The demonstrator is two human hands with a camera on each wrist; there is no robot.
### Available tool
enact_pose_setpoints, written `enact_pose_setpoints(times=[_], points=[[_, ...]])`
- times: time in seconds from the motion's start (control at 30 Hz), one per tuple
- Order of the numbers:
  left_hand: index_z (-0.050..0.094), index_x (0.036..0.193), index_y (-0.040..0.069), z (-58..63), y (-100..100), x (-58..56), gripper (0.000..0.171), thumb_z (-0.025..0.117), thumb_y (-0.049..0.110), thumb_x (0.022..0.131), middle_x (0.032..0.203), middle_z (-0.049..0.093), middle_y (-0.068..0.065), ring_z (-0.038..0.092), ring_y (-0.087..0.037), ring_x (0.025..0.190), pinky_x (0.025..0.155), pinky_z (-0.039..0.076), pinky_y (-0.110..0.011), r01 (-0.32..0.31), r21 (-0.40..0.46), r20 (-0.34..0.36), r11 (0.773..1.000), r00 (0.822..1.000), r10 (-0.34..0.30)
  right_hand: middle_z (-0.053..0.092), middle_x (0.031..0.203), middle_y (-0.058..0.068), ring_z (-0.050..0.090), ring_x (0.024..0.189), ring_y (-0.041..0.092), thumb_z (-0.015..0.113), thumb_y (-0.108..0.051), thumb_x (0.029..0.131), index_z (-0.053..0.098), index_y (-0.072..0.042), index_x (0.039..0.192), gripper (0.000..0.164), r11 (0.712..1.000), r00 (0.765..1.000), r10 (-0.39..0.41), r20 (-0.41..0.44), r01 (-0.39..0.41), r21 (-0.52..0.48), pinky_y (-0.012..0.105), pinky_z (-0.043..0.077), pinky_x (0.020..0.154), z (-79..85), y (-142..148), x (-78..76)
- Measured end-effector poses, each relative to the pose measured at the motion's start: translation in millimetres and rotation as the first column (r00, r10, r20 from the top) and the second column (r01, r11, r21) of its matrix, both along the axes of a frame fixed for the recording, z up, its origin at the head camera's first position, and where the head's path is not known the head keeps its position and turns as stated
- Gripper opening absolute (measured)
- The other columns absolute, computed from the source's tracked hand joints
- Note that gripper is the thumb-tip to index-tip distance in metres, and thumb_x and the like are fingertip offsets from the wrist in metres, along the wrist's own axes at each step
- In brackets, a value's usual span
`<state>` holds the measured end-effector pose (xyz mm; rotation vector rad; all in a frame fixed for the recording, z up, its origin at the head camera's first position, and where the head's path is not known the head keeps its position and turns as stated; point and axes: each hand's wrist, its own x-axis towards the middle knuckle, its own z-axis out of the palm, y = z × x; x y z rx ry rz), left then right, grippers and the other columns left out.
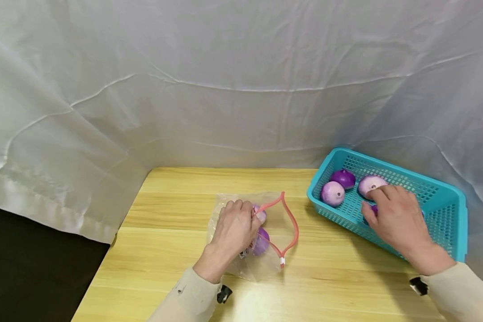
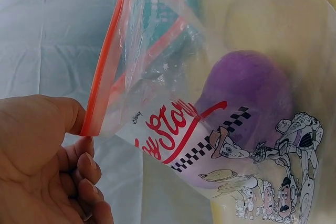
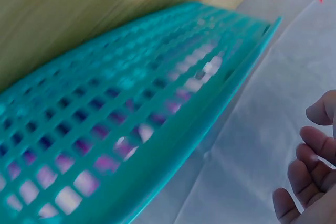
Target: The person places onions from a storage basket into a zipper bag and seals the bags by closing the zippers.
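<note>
My left hand (image 1: 234, 228) pinches the red zip edge of a clear zip bag (image 2: 97, 90) printed with cartoon figures and red lettering. The bag lies on the table with its mouth spread toward the right. Inside it are purple onions (image 1: 260, 242), one of them seen through the film in the left wrist view. My right hand (image 1: 400, 219) hovers over a turquoise basket (image 1: 446, 183), fingers loosely bent and holding nothing. Below its fingers a dark purple onion (image 1: 373, 209) is mostly hidden. A pale onion (image 1: 371, 184) lies just beyond the fingertips.
At the basket's left end sit another pale onion (image 1: 332, 193) and a deep purple one (image 1: 343, 179). The basket stands at the right of the wooden table (image 1: 165, 250). A grey-white cloth (image 1: 233, 116) hangs behind the table.
</note>
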<state>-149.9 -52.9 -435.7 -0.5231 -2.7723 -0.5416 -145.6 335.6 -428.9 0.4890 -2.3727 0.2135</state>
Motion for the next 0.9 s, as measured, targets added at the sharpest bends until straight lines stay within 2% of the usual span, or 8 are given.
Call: enact_pose_setpoints(times=[0.2,0.43,0.63,0.77,0.9], points=[[0.066,0.09,0.008,-0.7,-1.7,-0.2,0.038,0.063,0.043,0.103,0.077,0.053,-0.001,0.046,-0.022,0.073,0.069,0.041,-0.035,0.003,0.002,-0.013,1.0,1.0,-0.003,0.066,0.091,0.023,0.057,0.082,0.045,0.071,-0.018,0.083,0.068,0.003,0.095,0.024,0.997,0.994,-0.066,0.083,0.063,0.043,0.058,0.043,0.062,3.2,26.1,3.5],[0.058,0.081,0.012,-1.5,-1.8,-1.1,0.038,0.063,0.042,0.103,0.073,0.048,0.0,0.043,-0.022,0.071,0.067,0.039,-0.035,0.01,0.007,-0.02,1.0,1.0,-0.01,0.065,0.085,0.02,0.054,0.074,0.043,0.063,-0.023,0.083,0.068,0.004,0.094,0.029,0.989,0.995,-0.057,0.078,0.046,0.14,0.051,0.039,0.053,5.9,57.0,2.1],[0.055,0.078,0.013,-2.1,-2.0,-1.1,0.04,0.062,0.044,0.103,0.073,0.047,0.0,0.043,-0.022,0.071,0.067,0.039,-0.035,0.008,0.019,-0.005,1.0,1.0,-0.008,0.061,0.086,0.019,0.056,0.079,0.043,0.056,-0.031,0.086,0.065,0.003,0.094,0.036,0.963,0.994,-0.028,0.103,-0.001,0.271,0.053,0.043,0.058,4.9,80.7,-1.9],[0.055,0.078,0.013,-2.6,-2.3,-1.4,0.04,0.062,0.044,0.103,0.073,0.046,0.0,0.043,-0.022,0.071,0.068,0.039,-0.035,0.007,0.02,0.001,1.0,1.0,-0.007,0.061,0.089,0.018,0.058,0.085,0.043,0.07,-0.03,0.08,0.065,0.002,0.099,0.038,0.937,0.984,-0.038,0.173,-0.026,0.35,0.056,0.047,0.062,4.4,89.8,-8.1],[0.055,0.078,0.013,-3.2,-1.9,-1.8,0.04,0.061,0.043,0.104,0.073,0.047,0.0,0.043,-0.022,0.071,0.067,0.04,-0.035,0.011,0.012,0.002,1.0,1.0,-0.011,0.062,0.092,0.015,0.06,0.09,0.042,0.087,-0.029,0.07,0.065,0.001,0.106,0.052,0.909,0.967,-0.052,0.25,-0.058,0.412,0.057,0.051,0.066,4.4,94.4,-14.9]])
